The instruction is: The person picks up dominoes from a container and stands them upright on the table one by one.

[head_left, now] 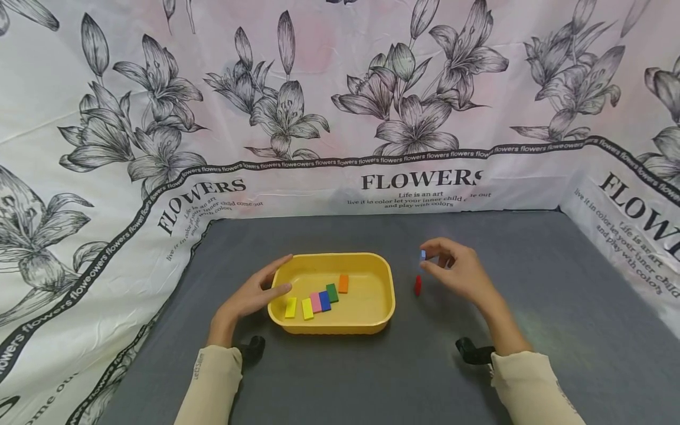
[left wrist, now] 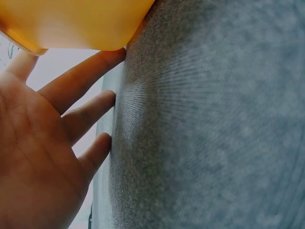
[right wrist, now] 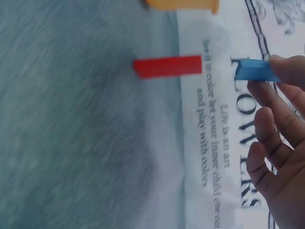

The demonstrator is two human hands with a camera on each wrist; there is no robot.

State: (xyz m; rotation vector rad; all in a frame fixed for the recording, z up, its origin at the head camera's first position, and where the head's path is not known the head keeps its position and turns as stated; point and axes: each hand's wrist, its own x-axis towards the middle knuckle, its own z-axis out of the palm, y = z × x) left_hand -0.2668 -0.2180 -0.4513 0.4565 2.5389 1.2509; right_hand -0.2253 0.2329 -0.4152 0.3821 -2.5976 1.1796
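Note:
My left hand [head_left: 255, 294] rests at the left end of a yellow plastic tub [head_left: 332, 328], thumb over its rim. In the left wrist view its other fingers [left wrist: 78, 83] reach straight and spread along the tub's outer side. To the right of the tub, my right hand [head_left: 461, 268] pinches a small light-blue block [right wrist: 257, 70] between thumb and fingertips, held above the table. Below it a red block [right wrist: 169, 66] stands on end on the table. Inside the tub lie several flat blocks, among them an orange one [head_left: 343, 284] and a green one [head_left: 332, 293].
Grey cloth covers the table [head_left: 340, 378]. A white floral-printed sheet [head_left: 319, 183] rises behind it and along both sides. Dark wrist straps [head_left: 474, 352] sit at both cuffs. Also in the tub are yellow [head_left: 307, 309], pink [head_left: 316, 303] and dark-blue [head_left: 324, 301] blocks.

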